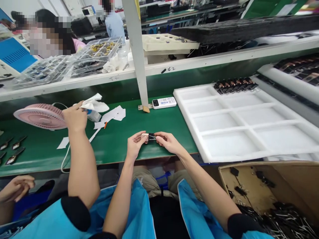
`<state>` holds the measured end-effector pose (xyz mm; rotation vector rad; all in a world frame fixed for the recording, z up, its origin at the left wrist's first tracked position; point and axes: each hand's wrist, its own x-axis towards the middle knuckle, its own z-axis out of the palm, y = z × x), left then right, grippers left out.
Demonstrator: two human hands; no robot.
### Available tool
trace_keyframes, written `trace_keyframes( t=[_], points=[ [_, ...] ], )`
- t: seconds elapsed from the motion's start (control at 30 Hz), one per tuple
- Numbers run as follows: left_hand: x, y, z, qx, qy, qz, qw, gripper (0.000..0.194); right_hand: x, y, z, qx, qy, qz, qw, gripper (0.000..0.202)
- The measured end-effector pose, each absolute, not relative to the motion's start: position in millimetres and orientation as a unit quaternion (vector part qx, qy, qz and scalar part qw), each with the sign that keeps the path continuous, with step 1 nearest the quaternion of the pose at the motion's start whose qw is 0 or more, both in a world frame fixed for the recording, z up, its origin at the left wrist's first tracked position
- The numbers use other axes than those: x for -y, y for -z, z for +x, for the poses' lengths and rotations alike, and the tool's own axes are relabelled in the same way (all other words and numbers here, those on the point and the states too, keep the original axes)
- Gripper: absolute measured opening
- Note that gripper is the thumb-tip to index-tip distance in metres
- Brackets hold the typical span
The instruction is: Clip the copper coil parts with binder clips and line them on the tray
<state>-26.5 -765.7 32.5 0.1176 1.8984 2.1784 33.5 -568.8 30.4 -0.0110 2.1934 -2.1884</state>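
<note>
Above the front edge of the green bench, my left hand (pixel 135 144) pinches a small pale metallic part (pixel 145 136) between thumb and fingers. A black binder clip (pixel 151 136) sits against the right end of that part. My right hand (pixel 169 142) is closed on the clip's silver wire arms at their right end. The fingers partly cover both things, so I cannot tell how far the clip's jaws reach over the part.
A white foam tray (pixel 196 129) with compartments lies at right, several clipped parts (pixel 235 85) at its back. Below stands a cardboard box (pixel 286 172) of binder clips. A co-worker's hand (pixel 76 118) holds white tissue (pixel 96 103) beside a pink fan (pixel 41 116). A post (pixel 138 49) rises ahead.
</note>
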Motion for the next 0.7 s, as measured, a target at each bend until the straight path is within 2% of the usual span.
trace_keyframes(
  t=[0.3, 0.37, 0.43, 0.5, 0.57, 0.63, 0.7],
  points=[
    [763, -37, -30, -0.709, -0.701, 0.047, 0.062, 0.055, 575, -40, 39, -0.722, 0.692, 0.013, -0.002, 0.038],
    [756, -36, -33, -0.723, -0.688, 0.050, 0.029, 0.056, 569, -45, 45, -0.732, 0.681, 0.017, 0.000, 0.046],
    [750, -37, -35, -0.734, -0.676, 0.055, -0.005, 0.047, 557, -54, 62, -0.748, 0.663, 0.017, 0.002, 0.059],
    [748, -40, -35, -0.746, -0.663, 0.063, -0.019, 0.034, 538, -69, 98, -0.753, 0.657, -0.014, 0.038, 0.059],
    [750, -42, -36, -0.747, -0.661, 0.075, -0.013, 0.025, 507, -81, 151, -0.730, 0.665, -0.087, 0.130, 0.046],
    [755, -44, -39, -0.729, -0.680, 0.079, -0.003, 0.025, 461, -83, 213, -0.689, 0.676, -0.130, 0.227, 0.038],
    [759, -44, -43, -0.705, -0.706, 0.071, 0.002, 0.030, 405, -66, 272, -0.698, 0.685, 0.007, 0.208, 0.042]
  ],
)
